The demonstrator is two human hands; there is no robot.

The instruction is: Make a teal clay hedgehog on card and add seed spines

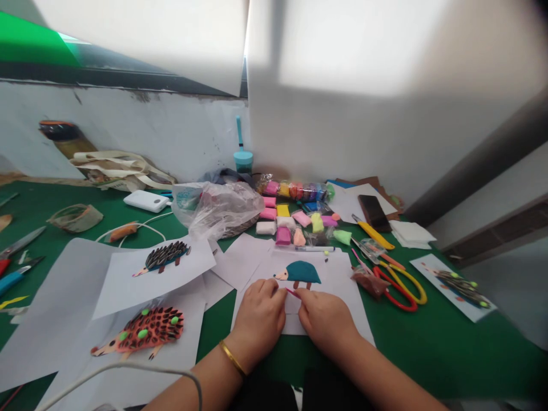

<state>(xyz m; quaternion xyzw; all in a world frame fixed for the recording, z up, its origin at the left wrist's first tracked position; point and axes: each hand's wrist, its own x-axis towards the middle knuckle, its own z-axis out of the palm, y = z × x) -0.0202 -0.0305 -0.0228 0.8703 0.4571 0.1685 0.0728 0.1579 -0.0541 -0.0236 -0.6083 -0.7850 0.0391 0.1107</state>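
My left hand (262, 308), with a gold bangle at the wrist, is closed, its fingertips pinching one end of a small thin magenta strip (293, 293). Closed too, my right hand (327, 319) grips the other end; its material is not clear. Both hands rest over a white paper sheet (351, 308). Just beyond them on the sheet lies a flat hedgehog figure (302, 272) that looks like clay, with a teal body, a pale face and brown legs. A pen (314, 249) lies across the sheet's far edge.
Clay packets (283, 235) lie behind the sheet, beside a plastic bag (222, 208). To the right are red-and-yellow scissors (405, 288), a yellow cutter (375, 235) and a phone (374, 212). Finished hedgehog pictures (149, 331) lie left; a white cable (141, 370) crosses the near left.
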